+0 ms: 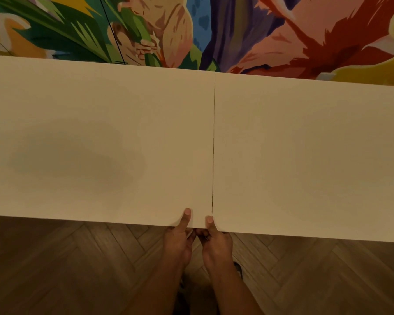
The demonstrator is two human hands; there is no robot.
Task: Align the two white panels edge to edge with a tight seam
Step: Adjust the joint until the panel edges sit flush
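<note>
Two big white panels fill most of the view, side by side. The left panel [96, 137] & the right panel [309, 155] meet in the middle. Between them runs a thin dark seam [213, 144], going from the far edge to the near edge. It looks very thin all the way, just a hair line. The tops of the 2 panels look about level at the seam.

Behind the panels is a bright painted wall [191, 28] w/ green leaves, pink, red, blue & purple shapes. Below the panels is a brown wood floor [77, 258] w/ a zigzag pattern.

Both hands are at the near edge, right by the seam. The left hand [179, 241] grips the left panel's edge: thumb on top, other fingers tucked under. The right hand [216, 243] does the same, w/ its thumb on top right at the seam. The 2 hands are close together, fingers nearly touching under the edge. Both are pinched tight on the panel edges.

A bit of a shoe [238, 269] peeks out by the right arm.
</note>
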